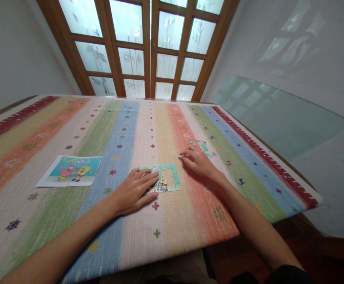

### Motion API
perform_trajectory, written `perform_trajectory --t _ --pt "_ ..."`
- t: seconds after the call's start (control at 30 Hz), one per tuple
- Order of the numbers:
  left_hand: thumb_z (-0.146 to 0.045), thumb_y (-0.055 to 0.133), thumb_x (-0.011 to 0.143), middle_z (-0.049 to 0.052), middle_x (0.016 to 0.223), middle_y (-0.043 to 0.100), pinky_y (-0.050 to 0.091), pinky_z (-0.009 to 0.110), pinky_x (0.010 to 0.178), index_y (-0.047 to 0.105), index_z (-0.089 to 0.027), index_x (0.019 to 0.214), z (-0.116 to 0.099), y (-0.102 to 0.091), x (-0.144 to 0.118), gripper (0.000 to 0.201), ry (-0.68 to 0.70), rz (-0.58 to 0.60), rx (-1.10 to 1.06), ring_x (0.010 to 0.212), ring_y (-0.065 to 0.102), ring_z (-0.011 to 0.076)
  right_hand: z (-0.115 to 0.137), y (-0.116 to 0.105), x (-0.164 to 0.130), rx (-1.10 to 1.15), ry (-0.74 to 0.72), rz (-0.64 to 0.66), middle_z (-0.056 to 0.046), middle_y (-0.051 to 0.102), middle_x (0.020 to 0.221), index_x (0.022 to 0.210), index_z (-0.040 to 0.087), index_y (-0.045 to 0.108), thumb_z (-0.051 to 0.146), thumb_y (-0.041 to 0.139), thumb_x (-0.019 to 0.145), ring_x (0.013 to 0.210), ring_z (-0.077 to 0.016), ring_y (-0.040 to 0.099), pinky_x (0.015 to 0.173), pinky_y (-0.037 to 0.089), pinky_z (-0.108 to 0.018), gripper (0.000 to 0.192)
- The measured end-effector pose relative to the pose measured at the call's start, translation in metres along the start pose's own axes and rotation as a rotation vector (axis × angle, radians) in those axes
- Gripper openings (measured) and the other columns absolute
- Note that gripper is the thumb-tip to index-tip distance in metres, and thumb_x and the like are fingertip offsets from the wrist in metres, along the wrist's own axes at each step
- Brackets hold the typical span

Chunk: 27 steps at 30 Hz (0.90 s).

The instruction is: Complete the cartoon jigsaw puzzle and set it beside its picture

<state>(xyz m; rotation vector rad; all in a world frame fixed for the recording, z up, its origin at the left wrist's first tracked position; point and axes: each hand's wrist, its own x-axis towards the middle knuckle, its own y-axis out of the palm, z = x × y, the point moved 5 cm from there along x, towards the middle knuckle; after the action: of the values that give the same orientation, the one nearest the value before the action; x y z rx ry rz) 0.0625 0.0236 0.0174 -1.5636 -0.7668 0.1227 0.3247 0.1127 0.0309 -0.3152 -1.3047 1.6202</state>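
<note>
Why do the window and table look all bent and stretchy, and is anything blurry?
In the head view, the wide lens bends the window frame and splays the striped mat. Soft daylight comes through the frosted panes and reflects on the glass tabletop. The loose puzzle pieces are too small to show sharply; both hands look fairly crisp.

The left hand (134,191) lay flat on the half-built jigsaw puzzle (163,178); the right hand (196,159) touched the mat beside loose pieces (203,146), farther right.
</note>
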Motion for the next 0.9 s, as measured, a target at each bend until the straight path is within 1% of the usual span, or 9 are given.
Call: perform_trajectory --t 0.1,0.17,0.3,0.43,0.53,0.6,0.73,0.83,0.9 --pt "-0.046 0.041 0.110 0.008 0.144 0.065 0.039 0.048 0.109 0.048 -0.024 0.152 0.000 0.000 -0.001 0.048 0.006 -0.008 -0.003 0.132 0.055 0.0305 -0.033 -0.019 -0.004 -0.098 0.092 -0.043 -0.011 0.066 0.100 0.094 0.020 0.075 0.024 0.062 0.093 0.100 -0.0288 0.060 0.097 0.046 -0.045 0.014" --pt "-0.046 0.041 0.110 0.008 0.144 0.066 0.038 0.048 0.110 0.047 -0.024 0.152 -0.001 0.000 -0.001 0.047 0.006 -0.006 -0.007 0.132 0.056 0.0300 -0.052 -0.030 -0.010 -0.150 0.152 -0.037 -0.011 0.066 0.100 0.094 0.021 0.076 0.025 0.064 0.091 0.100 -0.0289 0.060 0.095 0.047 -0.042 0.014" --pt "-0.046 0.040 0.111 0.008 0.145 0.065 0.039 0.048 0.109 0.049 -0.024 0.150 -0.001 0.000 -0.001 0.046 0.017 0.007 0.018 0.132 0.056 0.0303 -0.083 -0.047 -0.022 -0.269 0.271 -0.055 -0.013 0.067 0.105 0.104 0.019 0.077 0.021 0.061 0.087 0.103 -0.0310 0.062 0.096 0.048 -0.043 0.024" --pt "-0.045 0.041 0.111 0.008 0.146 0.064 0.040 0.048 0.108 0.050 -0.024 0.151 -0.001 0.000 -0.001 0.046 0.023 -0.004 0.021 0.131 0.055 0.0307 -0.106 -0.050 -0.027 -0.340 0.388 -0.134 -0.018 0.068 0.116 0.119 0.016 0.073 0.020 0.053 0.089 0.114 -0.0341 0.060 0.104 0.044 -0.049 0.037" --pt "-0.043 0.043 0.110 0.009 0.147 0.063 0.040 0.048 0.109 0.051 -0.024 0.150 0.000 0.000 -0.002 0.045 0.021 -0.021 0.015 0.133 0.054 0.0306 -0.116 -0.043 -0.027 -0.338 0.444 -0.189 -0.020 0.065 0.131 0.131 0.015 0.069 0.027 0.047 0.097 0.123 -0.0372 0.056 0.106 0.041 -0.055 0.042" --pt "-0.043 0.043 0.110 0.010 0.145 0.064 0.040 0.049 0.110 0.054 -0.023 0.148 0.000 0.001 -0.002 0.044 0.023 -0.027 0.012 0.132 0.054 0.0306 -0.120 -0.038 -0.025 -0.326 0.468 -0.205 -0.019 0.064 0.135 0.134 0.015 0.068 0.031 0.043 0.100 0.123 -0.0385 0.054 0.104 0.041 -0.058 0.045" --pt "-0.043 0.043 0.110 0.009 0.141 0.066 0.041 0.049 0.108 0.055 -0.024 0.146 0.002 0.001 -0.002 0.042 0.023 -0.025 0.008 0.130 0.056 0.0301 -0.125 -0.033 -0.019 -0.295 0.497 -0.223 -0.017 0.068 0.127 0.132 0.018 0.070 0.031 0.042 0.099 0.115 -0.0388 0.055 0.100 0.044 -0.058 0.046" --pt "-0.043 0.041 0.111 0.008 0.142 0.067 0.041 0.049 0.108 0.054 -0.025 0.146 0.002 0.001 -0.002 0.042 0.028 -0.016 0.012 0.130 0.057 0.0298 -0.127 -0.033 -0.016 -0.257 0.504 -0.200 -0.016 0.071 0.120 0.127 0.020 0.073 0.027 0.043 0.097 0.111 -0.0383 0.055 0.098 0.044 -0.058 0.043" --pt "-0.043 0.040 0.111 0.008 0.141 0.067 0.041 0.049 0.107 0.054 -0.023 0.145 0.002 0.000 -0.002 0.042 0.035 -0.009 0.021 0.129 0.057 0.0301 -0.128 -0.034 -0.015 -0.250 0.508 -0.190 -0.015 0.071 0.120 0.123 0.019 0.074 0.024 0.043 0.096 0.110 -0.0381 0.056 0.098 0.044 -0.058 0.042"
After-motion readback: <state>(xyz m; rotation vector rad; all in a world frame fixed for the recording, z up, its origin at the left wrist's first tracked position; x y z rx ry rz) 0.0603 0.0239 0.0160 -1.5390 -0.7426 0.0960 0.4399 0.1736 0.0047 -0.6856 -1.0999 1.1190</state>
